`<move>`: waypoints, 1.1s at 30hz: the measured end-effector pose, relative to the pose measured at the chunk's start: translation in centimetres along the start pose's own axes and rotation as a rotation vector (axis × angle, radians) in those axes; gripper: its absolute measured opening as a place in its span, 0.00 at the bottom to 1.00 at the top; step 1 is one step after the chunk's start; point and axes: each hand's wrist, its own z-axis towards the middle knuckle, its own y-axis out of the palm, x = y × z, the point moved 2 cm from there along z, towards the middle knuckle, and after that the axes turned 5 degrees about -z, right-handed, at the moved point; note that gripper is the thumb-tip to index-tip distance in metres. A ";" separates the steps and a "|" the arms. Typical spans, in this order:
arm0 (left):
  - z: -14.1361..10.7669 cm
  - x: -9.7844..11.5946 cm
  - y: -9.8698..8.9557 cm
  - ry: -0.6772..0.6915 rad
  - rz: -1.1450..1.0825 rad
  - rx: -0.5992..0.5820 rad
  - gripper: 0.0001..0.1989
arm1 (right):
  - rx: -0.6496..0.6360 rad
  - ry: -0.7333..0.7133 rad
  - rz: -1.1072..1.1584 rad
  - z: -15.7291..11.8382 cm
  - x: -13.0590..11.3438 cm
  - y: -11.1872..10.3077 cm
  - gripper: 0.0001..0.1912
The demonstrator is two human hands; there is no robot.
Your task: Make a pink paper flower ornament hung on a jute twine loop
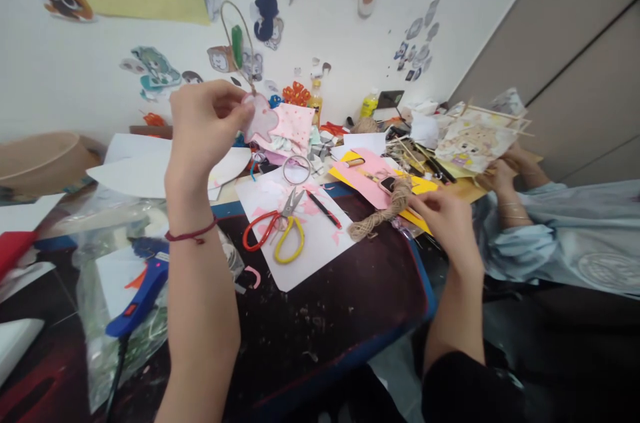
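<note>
My left hand (210, 120) is raised over the table, thumb and fingers pinching a pale pink paper cutout (263, 120) with a rounded, lobed edge. A loop of twine stands up from the cutout's top. At the table's right edge my right hand (447, 223) has its fingers closed on the end of a skein of brown twine (383, 216). Below and between my hands, red-and-yellow-handled scissors (283, 226) lie with blades apart on a white sheet (295, 273). A dark red pen (324, 210) and pink scraps lie beside them.
A blue glue gun (145, 296) rests on a plastic bag at left. Pink and yellow paper (367, 176), bottles and craft scraps crowd the back. On the right, another person's hands (503, 183) hold a framed picture (475, 143). A wall with stickers stands behind.
</note>
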 end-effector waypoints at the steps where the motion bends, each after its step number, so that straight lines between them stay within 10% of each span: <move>1: 0.0 0.1 -0.1 0.010 -0.007 0.007 0.14 | -0.021 -0.007 -0.019 -1.0 1.3 0.9 0.19; 8: -0.1 0.6 0.2 0.022 -0.071 -0.013 0.11 | -0.021 -0.114 -0.239 -4.7 3.8 4.7 0.23; 16: -0.3 0.2 1.4 -0.046 -0.135 -0.128 0.06 | 0.106 -0.183 -0.346 -5.8 3.3 2.4 0.19; 22: -0.1 -1.0 1.6 -0.053 -0.029 -0.122 0.06 | -0.105 0.185 0.187 -3.5 3.7 -0.8 0.18; 33: 0.5 -1.7 1.8 -0.019 0.103 0.007 0.12 | -0.472 0.062 0.807 2.0 -2.4 4.5 0.19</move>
